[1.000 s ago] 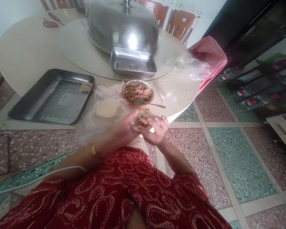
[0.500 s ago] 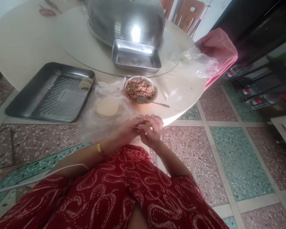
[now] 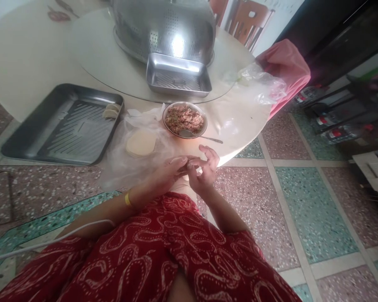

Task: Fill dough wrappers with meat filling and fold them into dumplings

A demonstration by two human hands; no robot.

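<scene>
Left hand cupped, right hand half-open, meeting; hold hidden, cannot tell. Risk: right-hand knock against overhanging spoon flicks mince.

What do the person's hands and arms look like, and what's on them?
The left hand and right hand wear no gloves. A yellow band goes around the left wrist. The red sleeves have pale, curly swirls and leave the forearms bare. A thin white cable crosses the left arm near its sleeve.
</scene>
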